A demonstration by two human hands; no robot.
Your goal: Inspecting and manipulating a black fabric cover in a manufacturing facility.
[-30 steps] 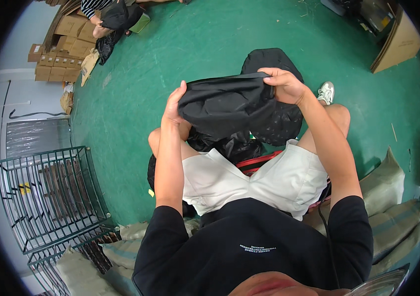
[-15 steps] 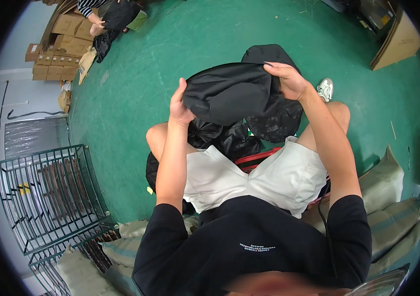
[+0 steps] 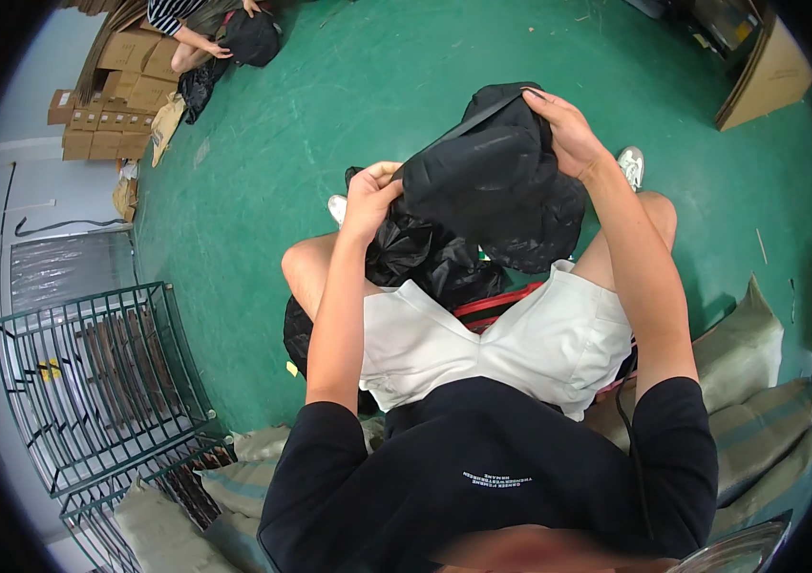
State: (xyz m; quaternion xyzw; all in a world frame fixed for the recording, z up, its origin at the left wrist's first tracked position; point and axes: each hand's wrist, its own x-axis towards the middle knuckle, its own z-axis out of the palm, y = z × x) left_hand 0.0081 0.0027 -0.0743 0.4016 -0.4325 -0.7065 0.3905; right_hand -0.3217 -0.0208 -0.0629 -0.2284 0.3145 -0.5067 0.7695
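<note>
I hold a soft black fabric piece [image 3: 477, 177] stretched out in front of me, above my lap. My left hand [image 3: 368, 199] pinches its left end, thumb and fingers closed on the edge. My right hand [image 3: 563, 134] grips its upper right corner with the thumb on top. A straight, strap-like edge runs between the two hands. Beneath it, another dark fabric item [image 3: 535, 239] and crumpled black plastic bags [image 3: 415, 253] lie between my legs, partly hidden. Whether the piece is a bag or a cover I cannot tell.
Another person [image 3: 198, 38] sits at the far left, handling a black bag [image 3: 250, 40] beside stacked cardboard boxes [image 3: 129, 95]. A green metal rack [image 3: 105, 382] stands at the left. Stuffed woven sacks [image 3: 759, 430] lie around me. A cardboard sheet [image 3: 769, 76] leans at the far right.
The fabric piece has tilted, its right end rising and its left end shifting right. My left hand has moved right and closed on its edge; my right hand went slightly up.
</note>
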